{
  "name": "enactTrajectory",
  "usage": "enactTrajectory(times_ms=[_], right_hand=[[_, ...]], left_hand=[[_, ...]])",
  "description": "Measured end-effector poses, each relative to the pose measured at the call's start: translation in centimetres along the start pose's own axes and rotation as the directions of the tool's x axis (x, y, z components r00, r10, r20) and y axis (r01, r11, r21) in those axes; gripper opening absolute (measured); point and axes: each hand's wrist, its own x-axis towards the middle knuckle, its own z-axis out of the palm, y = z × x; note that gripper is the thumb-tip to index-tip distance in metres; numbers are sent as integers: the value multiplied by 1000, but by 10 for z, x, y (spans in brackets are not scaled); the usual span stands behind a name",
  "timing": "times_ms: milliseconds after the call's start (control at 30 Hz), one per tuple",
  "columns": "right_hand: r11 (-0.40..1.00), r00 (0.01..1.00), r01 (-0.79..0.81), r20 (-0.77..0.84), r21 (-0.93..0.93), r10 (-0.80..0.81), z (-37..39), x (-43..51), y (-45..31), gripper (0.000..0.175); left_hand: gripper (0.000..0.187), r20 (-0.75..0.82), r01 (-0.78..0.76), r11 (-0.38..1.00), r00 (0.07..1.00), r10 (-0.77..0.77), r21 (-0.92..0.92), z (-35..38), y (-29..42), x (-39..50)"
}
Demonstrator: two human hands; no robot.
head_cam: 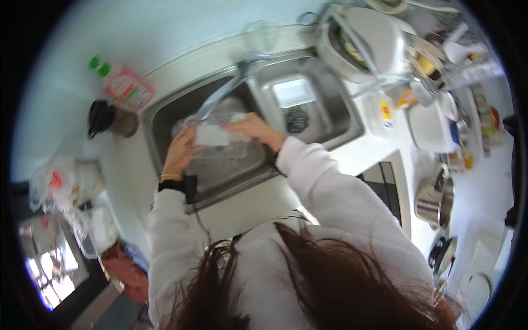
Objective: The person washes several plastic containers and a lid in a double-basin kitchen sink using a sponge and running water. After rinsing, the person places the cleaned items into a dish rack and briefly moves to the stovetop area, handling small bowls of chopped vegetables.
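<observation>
Over the left basin of a stainless steel double sink [231, 187], a whitish, translucent plastic-looking piece [212, 135] lies between my two hands, under the end of the faucet [218, 95]. My left hand [180, 149] grips its left side, and my right hand [253, 128] is at its right side with the fingers on it. Blur hides its exact shape and the fingertips. Below the hands, clear shapes, perhaps plastic or water, show in the basin. The right basin holds a white rectangular container [293, 93] and a dark scouring pad or strainer [297, 119].
A pink detergent bottle [128, 86] and a dark-lidded jug [113, 119] stand left of the sink. A loaded dish rack [371, 76] is at the back right. Farther right are a clear tub [377, 113] and a steel pot [429, 202]. Plastic bags [57, 181] lie at left.
</observation>
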Motion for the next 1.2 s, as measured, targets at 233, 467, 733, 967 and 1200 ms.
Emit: enactTrajectory(times_ms=[233,467,733,967,1200], right_hand=[[797,748,-166,-600,-581,-282,11,23,2,50],[713,765,517,-118,-474,-633,102,5,-7,41],[979,972,-23,-235,-200,-25,83,10,-17,31],[758,703,452,-335,-470,-627,80,35,27,32],[977,884,173,-418,-122,-209,43,33,75,33]], left_hand=[[59,-109,-143,976,986,126,-166,26,0,-37],[77,-86,-28,927,996,-5,-374,37,-32,-12],[80,-43,-195,924,981,192,-328,56,-33,-20],[82,-4,-182,976,983,183,-119,71,-18,-16],[80,-122,-257,940,964,234,-225,67,-11,-18]])
